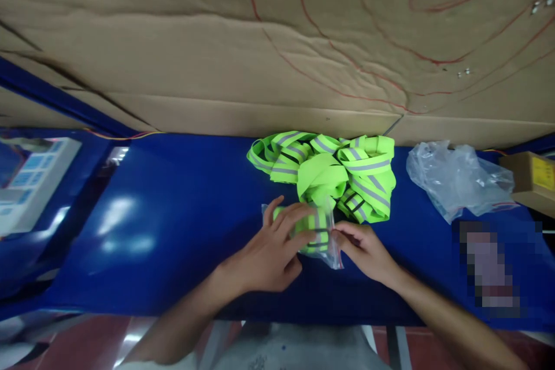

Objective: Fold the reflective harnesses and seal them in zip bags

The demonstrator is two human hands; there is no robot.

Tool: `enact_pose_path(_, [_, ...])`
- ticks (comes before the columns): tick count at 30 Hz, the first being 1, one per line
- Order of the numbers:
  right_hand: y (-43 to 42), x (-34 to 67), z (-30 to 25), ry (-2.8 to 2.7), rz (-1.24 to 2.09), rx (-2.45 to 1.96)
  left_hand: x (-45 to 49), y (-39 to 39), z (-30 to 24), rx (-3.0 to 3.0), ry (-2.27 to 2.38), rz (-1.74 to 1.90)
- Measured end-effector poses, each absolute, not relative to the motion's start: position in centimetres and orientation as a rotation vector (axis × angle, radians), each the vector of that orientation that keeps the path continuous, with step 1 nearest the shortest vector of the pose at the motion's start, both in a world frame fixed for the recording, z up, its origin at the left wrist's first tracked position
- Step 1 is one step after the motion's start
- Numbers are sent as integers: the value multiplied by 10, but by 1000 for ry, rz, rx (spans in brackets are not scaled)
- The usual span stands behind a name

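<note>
A small clear plastic bag (323,237) with a folded neon-green reflective strap inside lies on the blue table (173,214). My left hand (273,248) rests over the bag's left part, fingers curled on it and pressing it down. My right hand (364,245) pinches the bag's right edge between thumb and fingers. Just behind the bag sits a heap of neon-green straps with grey reflective bands (329,170).
A crumpled pile of empty clear bags (459,179) lies at the right. A cardboard box (531,182) stands at the far right edge. A large brown cardboard sheet (260,40) rises behind the table. A white device with blue panels (30,179) sits at the left.
</note>
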State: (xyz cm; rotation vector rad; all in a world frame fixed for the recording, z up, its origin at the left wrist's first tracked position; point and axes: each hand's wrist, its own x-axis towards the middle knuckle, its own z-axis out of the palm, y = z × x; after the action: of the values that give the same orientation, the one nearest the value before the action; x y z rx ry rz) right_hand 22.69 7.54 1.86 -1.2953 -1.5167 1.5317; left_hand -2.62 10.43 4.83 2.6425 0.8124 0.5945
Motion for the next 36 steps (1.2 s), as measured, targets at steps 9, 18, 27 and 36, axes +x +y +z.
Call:
enact_pose_path(9, [81, 223, 14, -937, 2022, -1083, -1, 84, 37, 2436, 983, 716])
enact_pose_path(18, [73, 208, 10, -964, 2035, -973, 1, 91, 45, 2243, 1048, 712])
enact_pose_path(27, [64, 203, 33, -1578, 1517, -999, -9, 96, 59, 2349, 780, 553])
enact_pose_path(36, [67, 208, 17, -1630, 1218, -1365, -23, 96, 65, 2232, 841, 983])
